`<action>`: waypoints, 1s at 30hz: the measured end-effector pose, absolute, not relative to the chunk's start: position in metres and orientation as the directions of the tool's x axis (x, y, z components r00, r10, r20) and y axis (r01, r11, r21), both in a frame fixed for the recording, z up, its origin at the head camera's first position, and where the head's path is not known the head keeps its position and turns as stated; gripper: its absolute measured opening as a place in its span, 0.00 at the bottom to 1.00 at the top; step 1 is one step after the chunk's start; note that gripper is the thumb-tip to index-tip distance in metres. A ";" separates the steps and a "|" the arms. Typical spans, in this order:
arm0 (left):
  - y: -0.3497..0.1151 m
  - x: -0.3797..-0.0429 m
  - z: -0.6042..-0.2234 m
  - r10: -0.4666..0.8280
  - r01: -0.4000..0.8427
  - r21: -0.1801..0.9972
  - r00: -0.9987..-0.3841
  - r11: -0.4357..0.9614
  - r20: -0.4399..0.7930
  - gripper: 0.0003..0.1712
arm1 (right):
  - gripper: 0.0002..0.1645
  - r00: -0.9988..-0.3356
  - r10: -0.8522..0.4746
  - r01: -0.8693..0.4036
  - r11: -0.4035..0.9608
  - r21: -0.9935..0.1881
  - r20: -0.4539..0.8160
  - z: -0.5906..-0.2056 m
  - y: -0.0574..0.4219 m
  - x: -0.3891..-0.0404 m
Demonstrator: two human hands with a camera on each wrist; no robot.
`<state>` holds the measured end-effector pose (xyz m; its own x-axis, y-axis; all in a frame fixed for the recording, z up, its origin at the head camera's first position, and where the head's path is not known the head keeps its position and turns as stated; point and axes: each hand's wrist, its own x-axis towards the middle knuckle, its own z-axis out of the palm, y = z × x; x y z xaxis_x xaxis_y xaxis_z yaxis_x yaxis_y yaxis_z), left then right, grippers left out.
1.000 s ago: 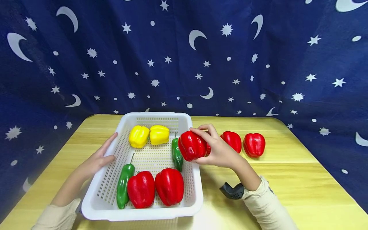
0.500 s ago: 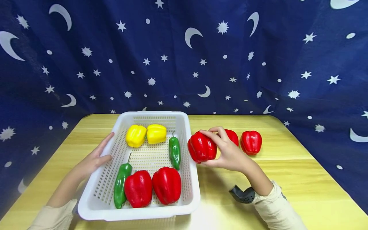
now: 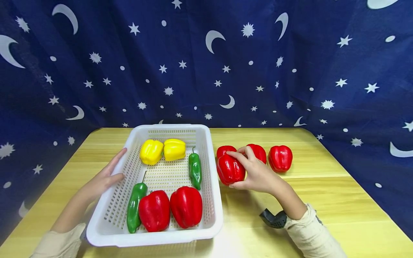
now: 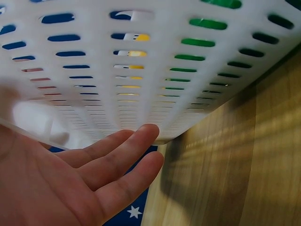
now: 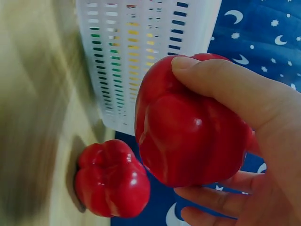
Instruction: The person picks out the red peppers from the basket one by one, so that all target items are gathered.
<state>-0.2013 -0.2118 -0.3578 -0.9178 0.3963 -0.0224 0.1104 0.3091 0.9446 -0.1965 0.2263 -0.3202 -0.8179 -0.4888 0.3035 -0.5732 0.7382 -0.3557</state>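
Observation:
My right hand (image 3: 258,175) grips a glossy red bell pepper (image 3: 230,170) just outside the right rim of a white perforated plastic basket (image 3: 213,220). In the right wrist view, the thumb lies over the top of this pepper and the fingers support it from the other side. My left hand (image 3: 102,182) rests at the basket's left side. Its fingers (image 4: 120,162) extend along the outer wall in the left wrist view. Inside the basket are two yellow bell peppers (image 3: 174,149), two long green peppers (image 3: 195,170) and two red bell peppers (image 3: 186,208).
Behind the held pepper, another red bell pepper (image 3: 226,150) shows partly. Two more stand farther right: one red pepper (image 3: 259,153) partly behind my hand, and a red pepper (image 3: 280,158) at the end. The wooden table (image 3: 326,204) meets a blue star-and-moon curtain (image 3: 193,71).
My right hand has carried the red bell pepper from over the basket's right rim outward to the right, then lower. The left hand stays at the basket. The head view has shifted slightly.

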 end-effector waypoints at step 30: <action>-0.211 -0.199 -0.354 0.384 0.106 0.940 -0.923 0.324 -0.029 0.47 | 0.54 -0.876 -0.483 -0.461 0.847 -0.266 -0.018 -0.353 0.215 -0.200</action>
<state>-0.1995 -0.2110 -0.3541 -0.9231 0.3835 -0.0286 0.1056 0.3244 0.9400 -0.2002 0.2151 -0.3533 -0.8757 -0.4825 -0.0177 -0.4612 0.8467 -0.2655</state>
